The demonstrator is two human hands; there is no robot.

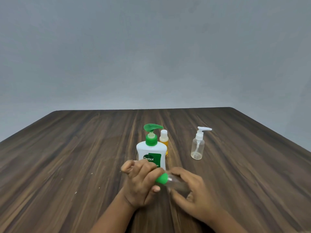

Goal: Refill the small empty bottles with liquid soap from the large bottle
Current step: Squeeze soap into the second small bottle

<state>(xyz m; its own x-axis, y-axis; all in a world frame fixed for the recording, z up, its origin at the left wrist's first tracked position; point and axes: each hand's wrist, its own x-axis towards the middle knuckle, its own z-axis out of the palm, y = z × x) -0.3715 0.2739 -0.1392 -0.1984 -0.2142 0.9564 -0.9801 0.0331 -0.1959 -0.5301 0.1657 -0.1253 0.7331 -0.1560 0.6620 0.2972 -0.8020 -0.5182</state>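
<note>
Head view: one large Dettol bottle (151, 154), white, green pump, upright on table (67, 148). Three small bottles: yellow-filled bottle (164, 140) just behind it; clear pump bottle (197, 147) apart, right; green-capped bottle (177, 183), clear, tilted in front. Left hand (140, 184) pinches cap (161, 178); right hand (191, 190) grips body.

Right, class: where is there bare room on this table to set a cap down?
Bare wood: left of the large soap bottle to the table edge, right of the pump bottle, and a narrower strip between them. Crowded: the centre, yellow bottle behind the large one, left hand and right hand gripping the small bottle.
</note>
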